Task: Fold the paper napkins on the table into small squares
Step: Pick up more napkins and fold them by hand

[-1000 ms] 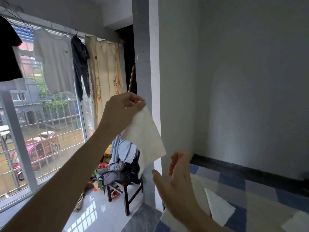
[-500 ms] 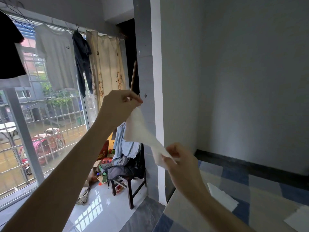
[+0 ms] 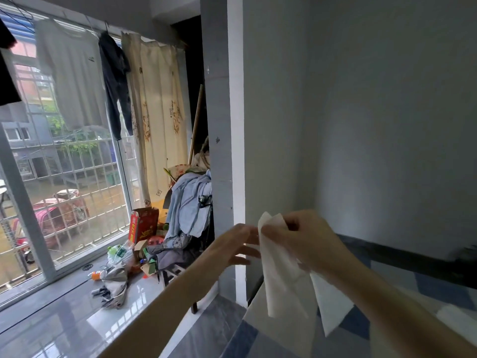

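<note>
I see my right hand (image 3: 307, 241) pinching 1 napkin (image 3: 281, 275) by its top, hanging in the air above the table's (image 3: 247, 339) left edge, half folded at most. My left hand (image 3: 232, 248) touches it, fingers loose. Another napkin (image 3: 333, 306) lies flat on the table, unfolded.

Right hand (image 3: 307, 241): pinches the top of a hanging napkin (image 3: 282, 275).
Left hand (image 3: 232, 250): fingers straight, touching the napkin's left edge.
Table (image 3: 433, 288): near right, checked cloth, another napkin (image 3: 333, 306) lying on it.
Window (image 3: 64, 156): far left.

Head view, forward-down, seemingly near hands (image 3: 271, 244).
</note>
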### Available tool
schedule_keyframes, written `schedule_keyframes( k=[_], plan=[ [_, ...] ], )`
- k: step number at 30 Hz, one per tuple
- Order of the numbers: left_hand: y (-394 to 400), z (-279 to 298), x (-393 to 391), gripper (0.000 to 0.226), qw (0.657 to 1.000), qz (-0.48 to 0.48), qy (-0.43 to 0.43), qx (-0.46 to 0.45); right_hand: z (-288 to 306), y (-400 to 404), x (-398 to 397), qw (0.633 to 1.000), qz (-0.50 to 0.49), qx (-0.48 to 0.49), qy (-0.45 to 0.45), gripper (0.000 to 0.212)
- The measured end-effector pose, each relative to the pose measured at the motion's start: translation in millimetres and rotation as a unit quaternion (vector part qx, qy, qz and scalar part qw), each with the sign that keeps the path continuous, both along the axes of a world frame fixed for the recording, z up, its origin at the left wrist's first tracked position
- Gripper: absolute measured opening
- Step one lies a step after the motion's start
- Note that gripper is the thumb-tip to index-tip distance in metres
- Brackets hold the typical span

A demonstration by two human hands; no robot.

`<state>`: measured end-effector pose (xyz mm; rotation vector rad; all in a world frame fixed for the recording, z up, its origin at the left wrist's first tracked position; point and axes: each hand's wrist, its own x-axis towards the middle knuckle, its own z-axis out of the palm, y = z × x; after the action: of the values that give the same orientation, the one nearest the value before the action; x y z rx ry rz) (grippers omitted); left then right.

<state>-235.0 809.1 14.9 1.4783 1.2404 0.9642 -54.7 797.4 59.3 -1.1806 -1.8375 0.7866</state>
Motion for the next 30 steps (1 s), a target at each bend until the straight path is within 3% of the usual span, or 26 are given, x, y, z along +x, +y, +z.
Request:
schedule_keyframes(
  k=[3,6,8,10,14,21,30],
  plan=[
    [-23.8,0.0,21.1,0.026,0.983,-0.015,0.083,0.162,-1.2,-1.2,5.9,0.999,-0.019,-0.007,-0.039,0.03],
    [-29.2,3.6,27.2,0.013,0.97,0.024,0.056,0.236,-1.9,-1.9,18.5,0.996,-0.02,0.003,-0.088,0.038],
    [-29.2,7.2,27.0,0.013,0.976,0.029,0.027,0.214,-1.4,-1.7,26.7,0.992,-0.025,0.017,-0.124,0.043],
    [-29.1,8.2,25.9,0.013,0.982,0.005,0.011,0.188,-0.5,-2.8,33.8,0.99,-0.033,0.028,-0.132,0.033],
    [-31.7,12.3,29.4,0.014,0.981,-0.035,0.047,0.184,2.3,-5.0,44.3,0.996,0.015,0.028,-0.083,0.014],
    [-32.9,14.7,36.8,0.028,0.982,-0.064,0.032,0.176,4.5,-10.1,46.8,0.998,0.024,0.036,-0.051,0.015],
    [-32.3,20.5,35.5,0.013,0.979,-0.072,0.055,0.185,4.8,-9.7,48.0,0.999,0.023,0.021,-0.009,0.02]
  ],
)
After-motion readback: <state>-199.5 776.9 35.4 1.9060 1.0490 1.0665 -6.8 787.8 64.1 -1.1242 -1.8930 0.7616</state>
